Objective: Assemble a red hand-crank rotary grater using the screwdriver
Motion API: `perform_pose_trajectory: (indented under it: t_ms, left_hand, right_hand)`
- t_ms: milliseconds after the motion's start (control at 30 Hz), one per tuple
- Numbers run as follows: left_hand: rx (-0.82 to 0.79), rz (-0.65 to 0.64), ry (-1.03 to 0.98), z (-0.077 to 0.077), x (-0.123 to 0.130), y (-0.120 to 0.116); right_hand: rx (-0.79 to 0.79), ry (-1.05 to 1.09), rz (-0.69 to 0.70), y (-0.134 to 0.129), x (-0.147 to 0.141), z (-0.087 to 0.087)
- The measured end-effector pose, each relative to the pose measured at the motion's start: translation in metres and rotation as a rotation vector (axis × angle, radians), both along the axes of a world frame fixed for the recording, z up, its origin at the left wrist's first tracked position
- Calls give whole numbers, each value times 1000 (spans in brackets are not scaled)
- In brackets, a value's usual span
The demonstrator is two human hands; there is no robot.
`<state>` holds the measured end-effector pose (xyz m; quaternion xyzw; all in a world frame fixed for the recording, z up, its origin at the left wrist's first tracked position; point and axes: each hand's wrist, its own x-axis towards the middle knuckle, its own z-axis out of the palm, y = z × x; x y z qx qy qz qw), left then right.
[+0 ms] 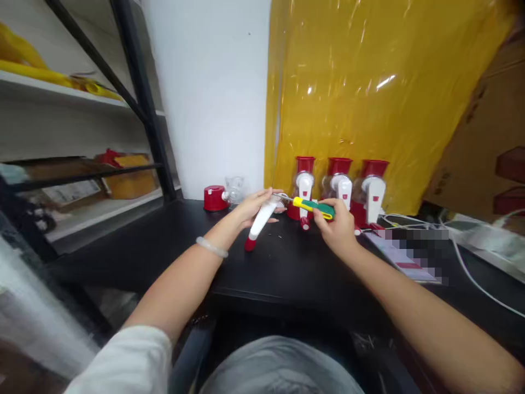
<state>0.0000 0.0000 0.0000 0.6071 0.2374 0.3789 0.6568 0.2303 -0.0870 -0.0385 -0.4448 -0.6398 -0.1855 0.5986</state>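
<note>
My left hand (255, 207) is closed around the upper end of a white crank handle (262, 219), whose red knob (250, 244) points down toward the table's front. In my right hand (340, 221) is a green and yellow screwdriver (314, 207), held nearly level. Its metal shaft reaches left to the top of the crank handle, between the fingers of my left hand; the exact contact at the tip is too small to tell. Behind my left hand stand a red base (215, 198) and a clear plastic part (235, 189).
Several red and white crank devices, such as the middle one (339, 178), stand behind my right hand. A printed sheet (400, 254) and white cables (463, 262) lie on the black table (262, 273) at right. A shelf rack (143, 98) rises at left.
</note>
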Motion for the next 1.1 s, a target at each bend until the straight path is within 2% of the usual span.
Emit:
perform_pose_trajectory:
  t_ms: [1100]
  left_hand:
    - [25, 49, 7, 3, 0, -1]
  right_hand:
    - [-2, 25, -4, -5, -1, 4]
